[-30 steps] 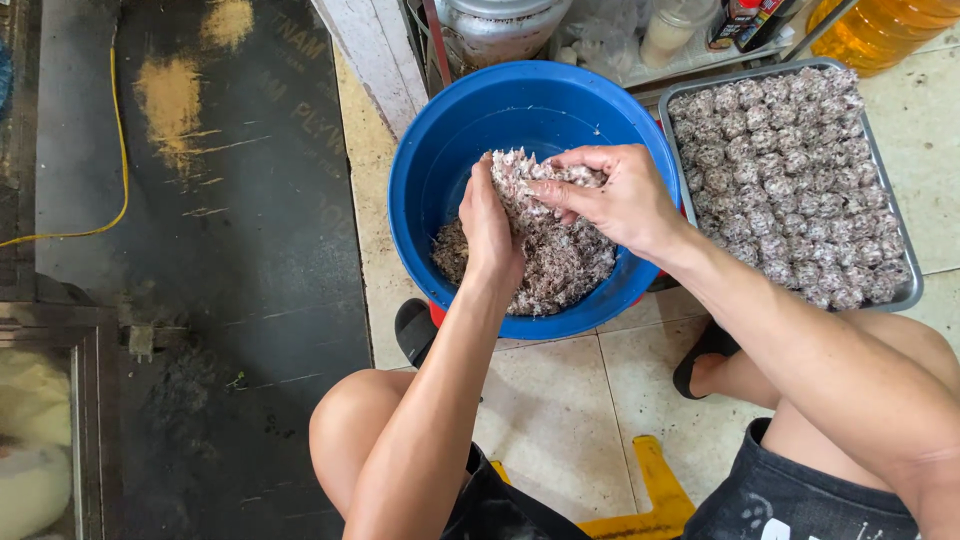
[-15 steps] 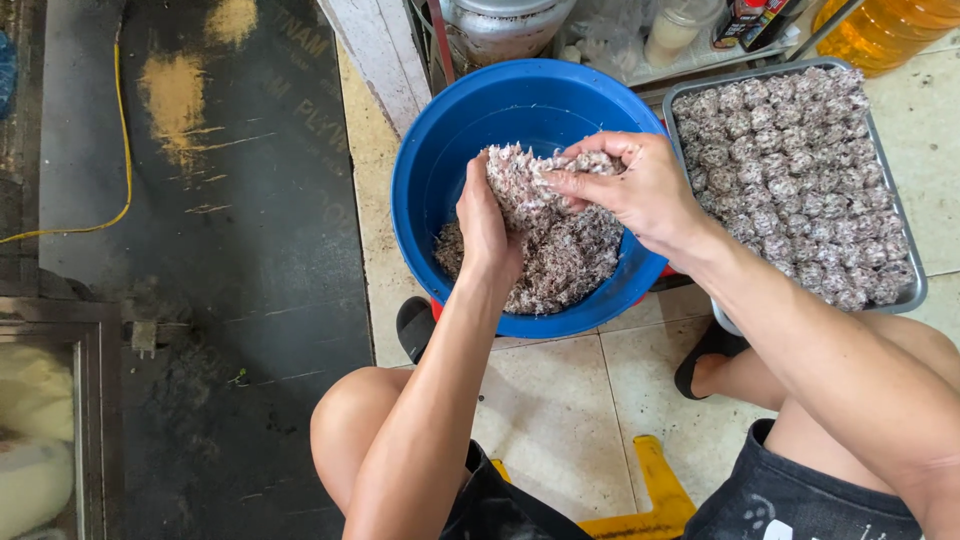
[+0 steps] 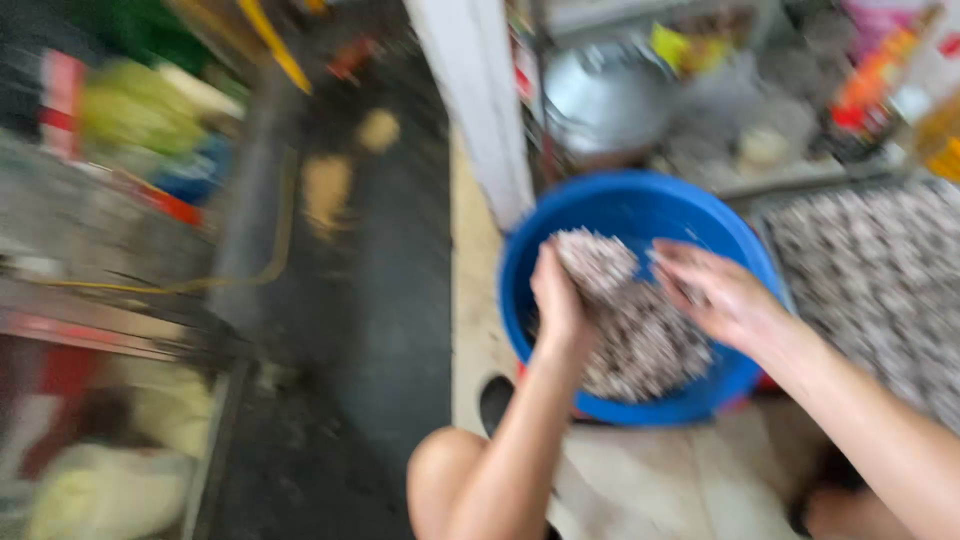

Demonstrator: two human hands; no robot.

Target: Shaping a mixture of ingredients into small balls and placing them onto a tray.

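Head view, blurred: left hand (image 3: 560, 295) cupping a mince lump (image 3: 597, 262) above the blue basin (image 3: 640, 205), right hand (image 3: 715, 295) fingers loosely spread beside; best pressed evenly.

One blue basin (image 3: 620, 205) stands on the floor, holding one heap of grey-white mixture (image 3: 640, 340). Two hands are in it: one left hand (image 3: 560, 300) and one right hand (image 3: 715, 295). One metal tray (image 3: 880, 270) of formed balls lies beside it, their number too blurred to count.
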